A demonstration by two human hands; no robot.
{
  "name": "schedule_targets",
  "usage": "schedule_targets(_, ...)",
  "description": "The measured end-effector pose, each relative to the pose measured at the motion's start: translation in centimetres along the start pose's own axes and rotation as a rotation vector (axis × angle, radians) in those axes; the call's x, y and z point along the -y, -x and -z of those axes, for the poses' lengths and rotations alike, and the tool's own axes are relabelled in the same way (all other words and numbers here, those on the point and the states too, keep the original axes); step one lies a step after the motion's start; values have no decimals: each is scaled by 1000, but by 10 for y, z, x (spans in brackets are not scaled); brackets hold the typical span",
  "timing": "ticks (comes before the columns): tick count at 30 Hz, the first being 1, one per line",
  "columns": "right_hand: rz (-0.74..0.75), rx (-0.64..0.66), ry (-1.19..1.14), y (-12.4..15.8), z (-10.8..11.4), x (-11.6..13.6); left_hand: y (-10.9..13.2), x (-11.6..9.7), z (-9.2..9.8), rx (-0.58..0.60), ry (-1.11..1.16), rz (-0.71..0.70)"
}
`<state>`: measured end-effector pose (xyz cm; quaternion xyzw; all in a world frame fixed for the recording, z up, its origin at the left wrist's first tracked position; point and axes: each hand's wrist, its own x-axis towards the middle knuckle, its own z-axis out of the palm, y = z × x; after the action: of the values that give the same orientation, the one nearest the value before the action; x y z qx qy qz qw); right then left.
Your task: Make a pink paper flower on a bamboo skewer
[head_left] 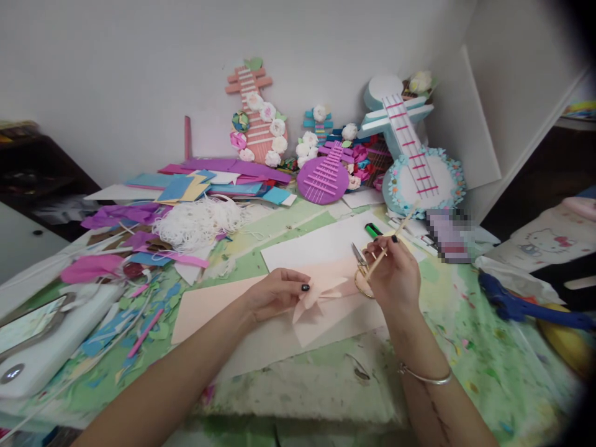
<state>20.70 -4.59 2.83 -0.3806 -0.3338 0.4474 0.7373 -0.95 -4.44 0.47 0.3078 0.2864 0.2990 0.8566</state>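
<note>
My left hand [274, 292] pinches a small pale pink paper piece [319, 293], folded with pointed flaps, just above a larger pale pink sheet [209, 304] lying on the table. My right hand [395, 273] grips a thin wooden stick [395, 234] that slants up to the right, and small gold-handled scissors [361, 266] hang from the same hand with the blades pointing up-left. The two hands are close together over the pink sheet, at the middle of the green, paint-stained table [465, 347].
Paper guitar models with flowers lean on the back wall: a coral one [254, 115], a purple one [323, 177], a blue-and-white one [414, 155]. Coloured foam sheets [218, 177] and white string [200, 220] lie left. A green marker [372, 230], a blue glue gun [526, 307] and a white device [41, 347] are nearby.
</note>
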Motion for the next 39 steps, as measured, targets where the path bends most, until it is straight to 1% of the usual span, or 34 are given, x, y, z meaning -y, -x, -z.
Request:
schedule_targets(2, -64, 40, 72, 0, 0, 0, -1, 0, 0, -31, 54, -27)
schedule_targets(5, -209, 226, 308, 5, -3, -7, -3, 0, 1, -88, 97, -101)
schedule_targets(6, -230, 289, 397, 7, -4, -10, -4, 1, 2, -98, 100, -127)
schedule_targets(8, -214, 369, 545, 12, -7, -15, -5, 1, 3, -101, 100, -156)
schedule_targets(10, -209, 462, 586, 15, -9, -19, -5, 1, 4, -92, 105, -158)
schedule_targets(13, -270, 567, 514, 19, -11, -22, -5, 1, 3, -65, 107, -143)
schedule_targets(16, -314, 579, 473, 21, -13, -24, -5, 1, 3, -29, 106, -132)
schedule_targets(19, -323, 582, 476, 23, -16, -25, -4, 2, 1, -33, 92, -147)
schedule_targets(22, -344, 609, 475, 26, -18, -25, -3, 3, -1, -72, -42, -197)
schedule_targets(26, -397, 603, 438, 28, -22, -22, -3, 5, -4, -157, -277, -343)
schedule_targets(29, -368, 565, 438, 27, -22, -22, -4, 5, -3, -184, -342, -401)
schedule_targets(32, -332, 516, 472, 23, -17, -25, -6, 5, -3, -193, -330, -378)
schedule_targets(35, -249, 468, 504, 20, -11, -26, -7, 6, -2, -233, -367, -371)
schedule_targets(37, -187, 472, 493, 19, -9, -25, -7, 8, -2, -240, -437, -389)
schedule_targets(39, -155, 494, 513, 20, -10, -24, -8, 9, -3, -221, -527, -397)
